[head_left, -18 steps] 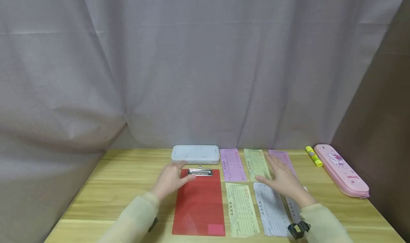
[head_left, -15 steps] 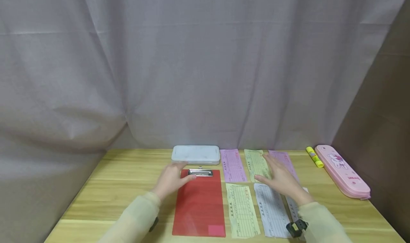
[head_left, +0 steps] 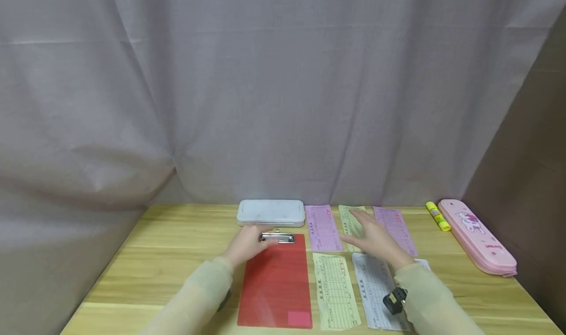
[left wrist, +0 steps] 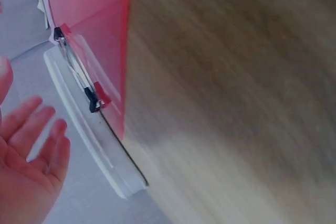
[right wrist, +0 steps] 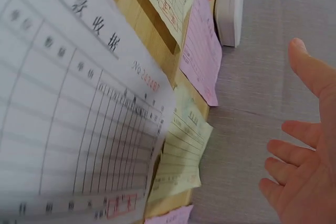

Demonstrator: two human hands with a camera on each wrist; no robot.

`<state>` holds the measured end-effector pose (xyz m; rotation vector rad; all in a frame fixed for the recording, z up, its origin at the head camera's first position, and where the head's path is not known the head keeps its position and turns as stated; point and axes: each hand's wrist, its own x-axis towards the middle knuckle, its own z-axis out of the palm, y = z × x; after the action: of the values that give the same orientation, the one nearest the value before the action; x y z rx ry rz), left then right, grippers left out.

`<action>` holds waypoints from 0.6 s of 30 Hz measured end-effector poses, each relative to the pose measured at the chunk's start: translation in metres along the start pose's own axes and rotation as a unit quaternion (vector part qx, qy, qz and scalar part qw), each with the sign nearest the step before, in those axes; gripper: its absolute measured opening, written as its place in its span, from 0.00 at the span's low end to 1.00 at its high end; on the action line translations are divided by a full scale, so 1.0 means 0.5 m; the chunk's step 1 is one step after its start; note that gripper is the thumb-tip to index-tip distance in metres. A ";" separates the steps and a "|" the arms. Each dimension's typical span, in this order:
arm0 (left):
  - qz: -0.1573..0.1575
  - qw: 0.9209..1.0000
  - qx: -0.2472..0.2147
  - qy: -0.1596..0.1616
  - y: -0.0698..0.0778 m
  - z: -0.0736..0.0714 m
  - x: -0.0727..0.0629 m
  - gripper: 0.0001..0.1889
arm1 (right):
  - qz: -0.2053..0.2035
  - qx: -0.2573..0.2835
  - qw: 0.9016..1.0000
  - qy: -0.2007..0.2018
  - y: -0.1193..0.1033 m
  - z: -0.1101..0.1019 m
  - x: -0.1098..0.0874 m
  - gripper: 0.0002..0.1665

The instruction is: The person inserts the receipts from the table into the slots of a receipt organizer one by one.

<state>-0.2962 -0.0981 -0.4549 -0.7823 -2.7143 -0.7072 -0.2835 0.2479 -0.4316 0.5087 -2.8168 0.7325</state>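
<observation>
My left hand (head_left: 246, 244) hovers by the clip end of a red clipboard (head_left: 276, 283), its fingers relaxed and holding nothing. The clipboard's metal clip (head_left: 277, 237) shows just beyond the thumb. My right hand (head_left: 376, 239) is held over the receipts with fingers spread and nothing in it. It partly covers the back yellow receipt (head_left: 349, 224) and overlaps the top of a white receipt (head_left: 376, 295). In the right wrist view the white receipt (right wrist: 79, 114) shows printed lines and a red number. A second white receipt is mostly hidden under the right forearm.
A white case (head_left: 271, 212) stands behind the clipboard. Purple receipts (head_left: 324, 228) and a front yellow receipt (head_left: 337, 291) lie right of it. A yellow glue stick (head_left: 438, 216) and a pink pencil case (head_left: 477, 237) sit at the right. A grey curtain (head_left: 283, 94) hangs behind the table.
My left hand has moved slightly right, over toward the clip. My right hand has shifted left, uncovering more of the right purple receipt. The things on the table have stayed in place.
</observation>
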 end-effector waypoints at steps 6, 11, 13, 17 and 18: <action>0.014 0.999 -0.028 -0.017 -0.010 0.015 0.011 0.18 | -0.011 0.002 1.000 -0.005 -0.005 0.023 0.033 0.46; 0.009 0.999 -0.035 -0.029 -0.011 0.027 0.028 0.16 | -0.002 -0.001 1.000 -0.025 -0.002 0.036 0.057 0.46; -0.009 0.998 -0.060 -0.034 -0.012 0.031 0.034 0.17 | 0.008 0.000 0.999 -0.036 0.002 0.041 0.068 0.46; -0.052 0.992 -0.111 -0.034 -0.014 0.039 0.041 0.18 | 0.034 0.011 0.998 -0.059 0.010 0.050 0.088 0.45; -0.062 0.991 -0.117 -0.035 -0.015 0.042 0.042 0.18 | 0.040 0.018 0.997 -0.064 0.012 0.052 0.092 0.45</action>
<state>-0.3197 -0.0838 -0.4684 -0.7037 -2.7960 -1.0599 -0.3306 0.2270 -0.4447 0.4655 -2.9626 0.7938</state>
